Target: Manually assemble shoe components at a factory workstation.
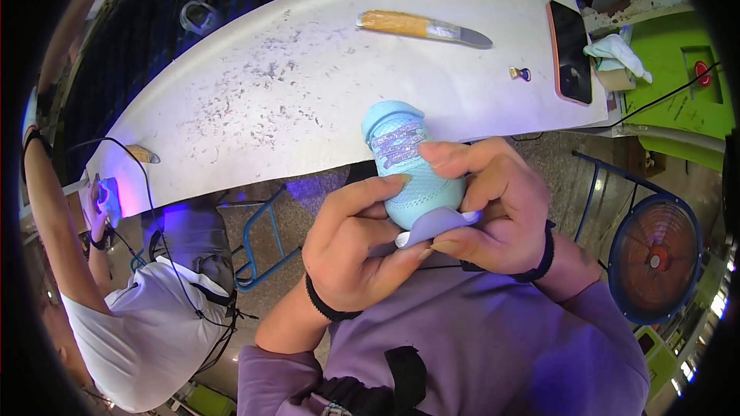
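Observation:
A small light-blue shoe (pixel 420 185) with glittery purple laces is held up between my two hands, just off the near edge of the white table. Its toe points toward me, and a lavender sole piece (pixel 435 225) bends away at the toe end. My left hand (pixel 351 243) grips the shoe's left side, thumb on the upper and fingers under the sole piece. My right hand (pixel 497 204) is closed on the other side, with a finger on the upper near the laces and the thumb at the sole's edge. The palms and the shoe's underside are hidden.
On the white table (pixel 324 38) lie a knife (pixel 424 27) with a tape-wrapped handle, a small metal piece (pixel 520 74) and a phone (pixel 570 52). Dark smudges mark its left part. A co-worker (pixel 146 323) in white sits at left. A fan (pixel 655 258) stands right; shoes (pixel 199 17) lie beyond.

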A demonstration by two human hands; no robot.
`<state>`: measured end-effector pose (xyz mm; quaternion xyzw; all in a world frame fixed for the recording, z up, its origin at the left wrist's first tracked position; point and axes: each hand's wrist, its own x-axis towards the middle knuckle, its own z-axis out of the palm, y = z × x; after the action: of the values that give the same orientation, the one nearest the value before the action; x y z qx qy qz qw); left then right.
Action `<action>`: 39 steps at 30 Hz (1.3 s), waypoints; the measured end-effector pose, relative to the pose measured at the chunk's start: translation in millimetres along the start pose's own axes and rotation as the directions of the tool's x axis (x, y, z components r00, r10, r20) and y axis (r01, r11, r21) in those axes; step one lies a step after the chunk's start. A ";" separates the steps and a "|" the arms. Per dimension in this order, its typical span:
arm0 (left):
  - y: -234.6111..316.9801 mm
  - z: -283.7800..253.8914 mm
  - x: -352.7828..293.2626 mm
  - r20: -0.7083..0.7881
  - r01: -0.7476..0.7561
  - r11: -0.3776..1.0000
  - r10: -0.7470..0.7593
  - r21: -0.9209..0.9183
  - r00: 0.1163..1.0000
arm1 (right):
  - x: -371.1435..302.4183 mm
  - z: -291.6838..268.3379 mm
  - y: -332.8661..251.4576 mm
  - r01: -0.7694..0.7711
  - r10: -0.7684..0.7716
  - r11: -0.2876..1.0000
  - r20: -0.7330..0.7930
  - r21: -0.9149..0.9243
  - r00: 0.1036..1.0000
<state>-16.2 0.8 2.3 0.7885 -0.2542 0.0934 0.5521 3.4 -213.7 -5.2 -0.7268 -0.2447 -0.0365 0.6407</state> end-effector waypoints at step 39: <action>-47.3 43.2 39.5 -0.073 -0.027 0.924 0.059 0.381 0.996 | 35.2 -51.3 6.7 -0.306 0.302 0.949 0.059 0.075 0.952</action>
<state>35.6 -38.3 -35.9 0.8701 -0.2252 0.1856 0.3971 50.4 -251.9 10.7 -0.7293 -0.1461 0.0897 0.6624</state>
